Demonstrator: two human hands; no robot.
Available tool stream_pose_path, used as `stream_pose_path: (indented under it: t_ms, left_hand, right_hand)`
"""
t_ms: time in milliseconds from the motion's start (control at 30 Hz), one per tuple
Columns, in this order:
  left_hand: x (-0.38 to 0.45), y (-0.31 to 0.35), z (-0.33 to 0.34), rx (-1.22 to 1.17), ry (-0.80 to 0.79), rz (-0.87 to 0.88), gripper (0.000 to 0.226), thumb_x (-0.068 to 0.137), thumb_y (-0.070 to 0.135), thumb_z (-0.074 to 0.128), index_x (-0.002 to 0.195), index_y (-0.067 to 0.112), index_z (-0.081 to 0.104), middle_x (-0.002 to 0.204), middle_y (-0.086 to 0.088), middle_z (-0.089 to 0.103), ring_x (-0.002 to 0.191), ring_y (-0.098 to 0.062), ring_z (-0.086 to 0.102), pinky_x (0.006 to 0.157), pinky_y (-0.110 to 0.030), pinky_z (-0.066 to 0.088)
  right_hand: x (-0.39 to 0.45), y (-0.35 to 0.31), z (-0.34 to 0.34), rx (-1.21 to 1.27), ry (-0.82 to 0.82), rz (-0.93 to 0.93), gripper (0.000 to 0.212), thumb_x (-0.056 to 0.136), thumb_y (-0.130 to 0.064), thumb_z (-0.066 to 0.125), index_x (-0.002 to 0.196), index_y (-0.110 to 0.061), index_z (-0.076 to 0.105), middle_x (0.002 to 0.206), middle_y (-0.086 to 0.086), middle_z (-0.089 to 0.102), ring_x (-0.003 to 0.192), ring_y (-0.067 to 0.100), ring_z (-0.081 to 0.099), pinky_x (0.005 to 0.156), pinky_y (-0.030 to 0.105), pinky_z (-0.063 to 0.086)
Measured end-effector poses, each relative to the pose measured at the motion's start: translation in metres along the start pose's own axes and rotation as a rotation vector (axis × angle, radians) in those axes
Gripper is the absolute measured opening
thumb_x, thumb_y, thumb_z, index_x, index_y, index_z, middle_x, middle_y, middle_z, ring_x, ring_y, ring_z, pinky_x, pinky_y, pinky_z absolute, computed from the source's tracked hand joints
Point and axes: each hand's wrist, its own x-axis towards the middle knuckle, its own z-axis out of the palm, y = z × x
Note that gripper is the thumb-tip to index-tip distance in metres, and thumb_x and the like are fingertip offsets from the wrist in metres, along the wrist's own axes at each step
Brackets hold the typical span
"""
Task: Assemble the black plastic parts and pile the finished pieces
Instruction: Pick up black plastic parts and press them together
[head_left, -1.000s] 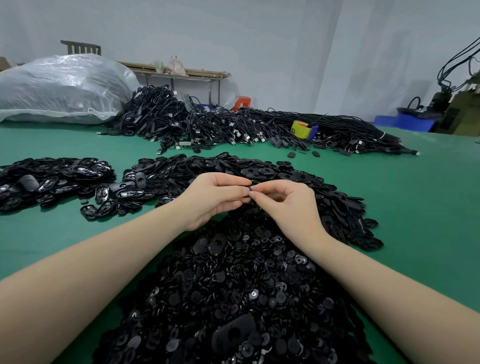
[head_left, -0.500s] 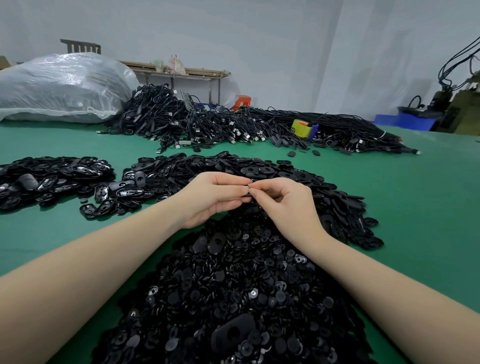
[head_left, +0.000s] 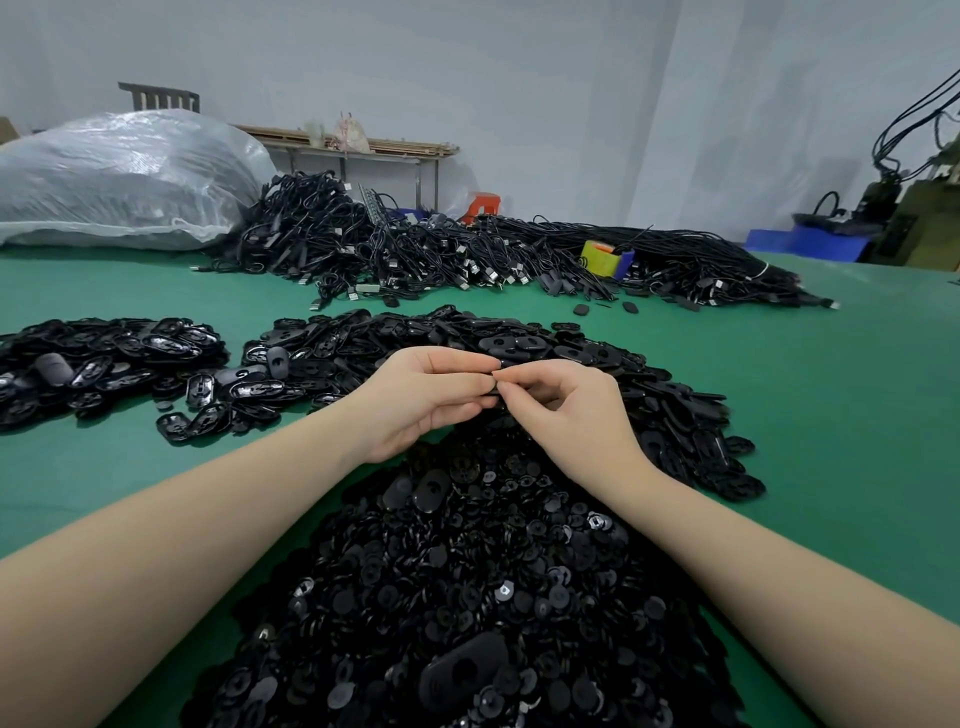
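Observation:
My left hand and my right hand meet fingertip to fingertip above the middle of the table. Between them they pinch a small black plastic part, mostly hidden by the fingers. Below my wrists spreads a big heap of small round black pieces. A heap of flat oval black shells lies just behind my hands. At the left lies another pile of oval black pieces.
The green table stretches to the right. A tangle of black cables with a yellow tape roll runs across the far side. A large clear plastic bag sits at the far left.
Both hands stay together in the same spot; only the fingers shift slightly on the small part.

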Motion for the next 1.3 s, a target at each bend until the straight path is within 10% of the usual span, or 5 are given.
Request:
stream_pose_path:
  t_ms: [333,1300]
  left_hand:
    - [-0.0005,-0.0021,0.002,0.04,0.009,0.044,0.024,0.087,-0.003,0.069,0.099,0.017,0.075,0.09,-0.005,0.078,0.08,-0.012,0.074,0.066,-0.016,0.056]
    - [-0.0028,-0.0015,0.005,0.121,-0.003,0.062,0.021,0.087,-0.003,0.069,0.091,0.016,0.076,0.09,-0.004,0.078,0.082,-0.012,0.074,0.072,-0.018,0.057]
  right_hand:
    - [0.0031,0.002,-0.0026,0.539,-0.103,0.351,0.021,0.086,-0.004,0.072,0.101,-0.018,0.072,0.079,0.002,0.075,0.072,0.012,0.071,0.066,0.02,0.055]
    - [0.0033,0.0011,-0.0068,0.55,-0.134,0.412,0.014,0.086,0.001,0.07,0.098,-0.006,0.073,0.079,0.008,0.076,0.072,0.013,0.072,0.064,0.018,0.055]
